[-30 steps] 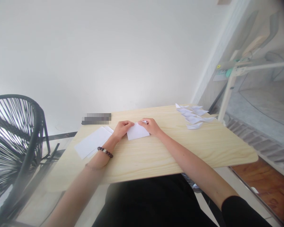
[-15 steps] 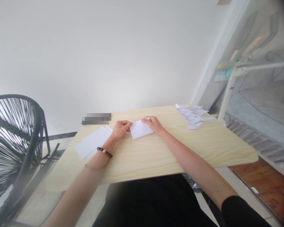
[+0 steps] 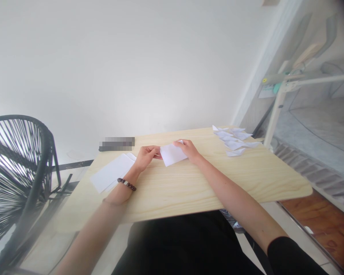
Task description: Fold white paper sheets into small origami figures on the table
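Note:
Between my hands is a small white sheet of paper [image 3: 172, 155], tilted above the middle of the table. My left hand [image 3: 146, 156], with a beaded bracelet at the wrist, pinches its left edge. At the upper right corner, my right hand [image 3: 188, 149] grips it with the thumb on top and the fingers partly hidden behind. Left of my left hand lie flat white sheets [image 3: 111, 173], overlapping one another. Several folded white paper pieces [image 3: 235, 143] sit in a group at the table's far right.
The pale wooden table [image 3: 172, 198] stands against a white wall. A dark blurred-out object [image 3: 116, 144] lies at its back left corner. A dark woven chair [image 3: 34, 168] is at the left, and a white metal frame [image 3: 276, 110] rises past the right edge.
The sheet of paper has shifted slightly right, together with my right hand. My left hand stays almost in place, with its fingers reaching a little further right.

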The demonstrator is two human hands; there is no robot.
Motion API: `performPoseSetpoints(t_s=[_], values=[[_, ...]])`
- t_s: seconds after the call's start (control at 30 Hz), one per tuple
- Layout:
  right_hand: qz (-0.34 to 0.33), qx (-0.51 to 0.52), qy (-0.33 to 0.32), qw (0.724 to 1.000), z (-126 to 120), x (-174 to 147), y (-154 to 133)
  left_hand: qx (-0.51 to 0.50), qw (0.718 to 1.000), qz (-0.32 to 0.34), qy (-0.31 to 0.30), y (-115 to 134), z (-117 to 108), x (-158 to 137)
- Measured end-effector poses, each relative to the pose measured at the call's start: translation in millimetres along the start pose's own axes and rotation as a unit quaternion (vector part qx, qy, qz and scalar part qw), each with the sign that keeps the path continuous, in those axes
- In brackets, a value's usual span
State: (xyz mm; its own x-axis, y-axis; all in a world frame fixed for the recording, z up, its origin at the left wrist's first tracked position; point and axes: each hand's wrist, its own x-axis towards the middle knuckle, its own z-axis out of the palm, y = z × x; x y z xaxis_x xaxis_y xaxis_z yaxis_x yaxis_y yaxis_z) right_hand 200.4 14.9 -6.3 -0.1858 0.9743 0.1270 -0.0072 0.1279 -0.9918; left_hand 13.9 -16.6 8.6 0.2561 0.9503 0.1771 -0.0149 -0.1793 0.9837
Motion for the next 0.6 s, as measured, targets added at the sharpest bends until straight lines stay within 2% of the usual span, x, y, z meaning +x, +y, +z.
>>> performPoseSetpoints(t_s=[0.23,0.33,0.43,0.6], values=[[0.014,0.011,-0.009,1.0,-2,-2,-4,-0.014,1.0,-0.009,-0.003,1,0,1],[0.007,-0.006,-0.007,1.0,-5,-2,-5,-0.042,0.999,-0.025,0.018,1,-3,2],[-0.026,-0.058,-0.014,0.998,-3,-3,-3,-0.033,0.998,-0.044,0.028,0,-4,3],[-0.127,-0.18,-0.009,0.975,11,-8,-1,0.097,0.995,-0.028,0.024,-2,-1,3]])
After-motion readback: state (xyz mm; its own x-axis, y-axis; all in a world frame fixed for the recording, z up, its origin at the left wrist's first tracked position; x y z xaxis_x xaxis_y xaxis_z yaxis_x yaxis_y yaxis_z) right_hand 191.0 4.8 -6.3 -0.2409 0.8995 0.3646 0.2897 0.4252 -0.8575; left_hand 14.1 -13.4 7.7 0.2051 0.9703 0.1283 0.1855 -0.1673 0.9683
